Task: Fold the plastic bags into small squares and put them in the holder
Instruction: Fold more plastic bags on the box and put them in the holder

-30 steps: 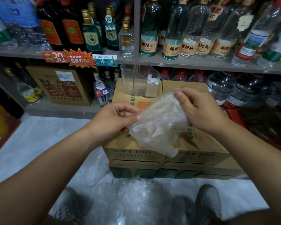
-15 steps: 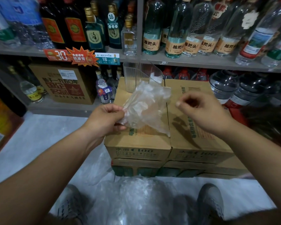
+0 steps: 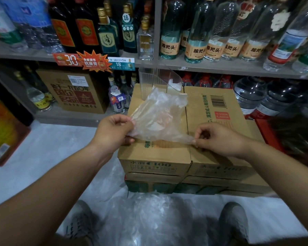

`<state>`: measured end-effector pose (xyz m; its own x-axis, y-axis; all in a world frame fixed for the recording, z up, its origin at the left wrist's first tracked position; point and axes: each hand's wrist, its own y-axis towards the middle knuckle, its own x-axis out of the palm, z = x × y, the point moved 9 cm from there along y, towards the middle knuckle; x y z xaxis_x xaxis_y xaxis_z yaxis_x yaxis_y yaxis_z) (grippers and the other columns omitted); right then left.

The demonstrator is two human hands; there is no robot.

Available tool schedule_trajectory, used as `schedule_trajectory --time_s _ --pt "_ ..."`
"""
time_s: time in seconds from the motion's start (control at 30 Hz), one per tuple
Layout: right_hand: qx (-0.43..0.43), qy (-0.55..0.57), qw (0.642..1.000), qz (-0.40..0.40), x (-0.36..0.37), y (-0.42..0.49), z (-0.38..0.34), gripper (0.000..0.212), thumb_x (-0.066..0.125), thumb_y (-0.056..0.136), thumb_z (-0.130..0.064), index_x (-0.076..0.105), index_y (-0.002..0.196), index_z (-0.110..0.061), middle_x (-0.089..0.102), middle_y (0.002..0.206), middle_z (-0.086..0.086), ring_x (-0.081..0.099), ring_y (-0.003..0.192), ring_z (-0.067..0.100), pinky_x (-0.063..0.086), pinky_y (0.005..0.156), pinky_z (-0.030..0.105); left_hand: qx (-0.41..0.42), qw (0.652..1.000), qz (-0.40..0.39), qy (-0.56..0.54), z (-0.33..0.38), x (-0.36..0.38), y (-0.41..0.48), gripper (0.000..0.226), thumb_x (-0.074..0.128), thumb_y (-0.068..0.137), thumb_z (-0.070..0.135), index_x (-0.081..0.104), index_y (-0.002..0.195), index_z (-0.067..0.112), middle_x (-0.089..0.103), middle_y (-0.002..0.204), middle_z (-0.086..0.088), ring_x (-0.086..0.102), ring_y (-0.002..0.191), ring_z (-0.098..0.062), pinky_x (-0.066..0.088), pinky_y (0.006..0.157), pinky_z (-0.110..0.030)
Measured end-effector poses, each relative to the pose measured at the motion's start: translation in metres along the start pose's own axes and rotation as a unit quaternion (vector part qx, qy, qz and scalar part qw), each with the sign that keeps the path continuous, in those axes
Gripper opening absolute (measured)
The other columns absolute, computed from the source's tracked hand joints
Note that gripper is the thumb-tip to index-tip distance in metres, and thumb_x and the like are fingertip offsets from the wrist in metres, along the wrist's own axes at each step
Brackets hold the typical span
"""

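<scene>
- On my feed the clear plastic bag (image 3: 158, 118) is held spread above the top of the cardboard boxes (image 3: 213, 110), stretched between the two hands, with its crumpled upper part rising away from them.
- The left hand (image 3: 114, 134) grips the bag's left edge, fingers curled round the film and the thumb on top; the bag fans out to the right of it and upward.
- The right hand (image 3: 219, 139) pinches the bag's lower right corner between thumb and fingertips, the other fingers curled in; the film is pulled to a thin point at that pinch.
- The bag's lower edge runs taut from one hand to the other, just over the near part of the box top. I cannot tell whether it touches the cardboard.
- The holder (image 3: 149, 79), a clear ribbed plastic container, stands upright on the far end of the left box, just behind the bag; the bag's top edge overlaps its base in my view.
- The boxes sit side by side on a second layer of boxes.
- A loose pile of clear bags (image 3: 155, 219) lies on the pale floor (image 3: 34, 157) between two grey shoes (image 3: 233, 221), near the foot of the boxes.
- Behind it all, a grey shelf (image 3: 220, 67) carries rows of glass bottles (image 3: 194, 32), with orange price tags (image 3: 94, 61) on its edge and a brown carton (image 3: 73, 93) on the level below.
</scene>
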<state>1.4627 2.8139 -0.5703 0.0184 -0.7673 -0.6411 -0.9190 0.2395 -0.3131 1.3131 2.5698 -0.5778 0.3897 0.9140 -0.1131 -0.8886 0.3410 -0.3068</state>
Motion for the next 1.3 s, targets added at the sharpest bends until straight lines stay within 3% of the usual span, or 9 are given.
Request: schedule_trajectory --time_s 0.13,0.33,0.43,0.57,0.67,0.73,0.97,1.13,1.3 --pt "0.079 0.125 0.988 -0.039 -0.018 -0.007 0.025 0.017 0.074 0.087 -0.009 0.065 0.099 -0.001 0.075 0.08 0.012 0.068 0.066 0.016 0.053 0.058 0.025 0.0 0.999 0.036 0.031 -0.003 -0.016 0.003 0.018 0.068 0.097 0.014 0.068 0.106 -0.002 0.065 0.097 -0.016 0.063 0.077 -0.024 0.059 0.055 -0.023" --pt "0.136 0.011 0.99 -0.042 -0.022 -0.008 0.047 0.025 0.085 0.078 -0.023 0.071 0.09 -0.007 0.072 0.07 0.004 0.062 0.06 0.012 0.05 0.058 0.027 0.001 0.991 0.017 0.136 -0.006 -0.017 0.003 0.017 0.065 0.096 0.008 0.069 0.086 -0.004 0.066 0.066 -0.011 0.057 0.058 -0.016 0.046 0.053 -0.025" --pt "0.137 -0.053 0.987 -0.061 -0.025 -0.007 0.042 0.034 0.09 0.071 -0.036 0.071 0.09 -0.015 0.069 0.079 0.0 0.062 0.072 0.013 0.051 0.065 0.029 -0.026 0.973 0.001 0.227 -0.005 -0.013 0.001 0.003 0.067 0.093 0.01 0.069 0.093 0.007 0.069 0.074 -0.009 0.059 0.062 -0.016 0.043 0.055 -0.025" --pt "0.085 -0.054 0.995 0.004 -0.05 0.001 0.015 0.045 0.084 0.069 -0.053 0.069 0.1 -0.024 0.065 0.1 -0.002 0.06 0.094 0.015 0.046 0.076 0.031 0.031 0.952 0.006 0.305 0.018 -0.003 0.008 0.051 0.074 0.086 0.022 0.052 0.132 0.023 0.061 0.117 -0.004 0.064 0.089 -0.016 0.048 0.062 -0.025" --pt "0.022 0.081 0.995 0.059 -0.055 0.017 -0.011 0.037 0.072 0.08 -0.053 0.072 0.098 -0.021 0.074 0.092 0.0 0.068 0.089 0.019 0.052 0.08 0.035 0.123 0.961 -0.015 0.248 0.038 0.016 0.014 0.067 0.078 0.086 0.028 0.048 0.146 0.022 0.053 0.138 0.001 0.053 0.125 -0.014 0.049 0.094 -0.03" --pt "0.014 0.145 0.985 0.096 -0.055 0.03 -0.021 0.028 0.069 0.088 -0.047 0.072 0.098 -0.021 0.075 0.093 0.001 0.07 0.085 0.021 0.055 0.076 0.036 0.156 0.968 -0.025 0.195 0.046 0.029 0.018 0.065 0.078 0.088 0.03 0.05 0.146 0.02 0.056 0.134 0.006 0.053 0.125 -0.008 0.046 0.104 -0.03" --pt "0.04 0.214 0.962 0.167 -0.046 0.066 -0.03 0.031 0.074 0.087 -0.049 0.075 0.095 -0.02 0.075 0.095 0.003 0.07 0.089 0.02 0.058 0.083 0.039 0.228 0.961 -0.004 0.157 0.061 0.052 0.028 0.005 0.072 0.094 0.021 0.076 0.095 0.024 0.074 0.091 0.006 0.069 0.086 -0.013 0.057 0.079 -0.029" --pt "0.056 0.267 0.951 0.144 -0.038 0.065 -0.026 0.012 0.073 0.091 -0.017 0.072 0.096 -0.005 0.073 0.092 0.019 0.063 0.07 0.02 0.056 0.059 0.027 0.211 0.968 -0.008 0.134 0.062 0.048 0.029 0.007 0.072 0.094 0.02 0.076 0.088 0.021 0.076 0.085 0.004 0.07 0.08 -0.006 0.055 0.077 -0.024" --pt "0.061 0.411 0.895 0.16 -0.052 0.057 -0.009 0.011 0.065 0.096 -0.015 0.07 0.103 -0.007 0.07 0.079 0.007 0.062 0.064 0.013 0.053 0.054 0.024 0.051 0.989 -0.079 -0.115 0.048 0.04 0.04 0.026 0.063 0.098 0.02 0.069 0.102 -0.006 0.071 0.087 -0.019 0.068 0.071 -0.016 0.058 0.068 -0.026"
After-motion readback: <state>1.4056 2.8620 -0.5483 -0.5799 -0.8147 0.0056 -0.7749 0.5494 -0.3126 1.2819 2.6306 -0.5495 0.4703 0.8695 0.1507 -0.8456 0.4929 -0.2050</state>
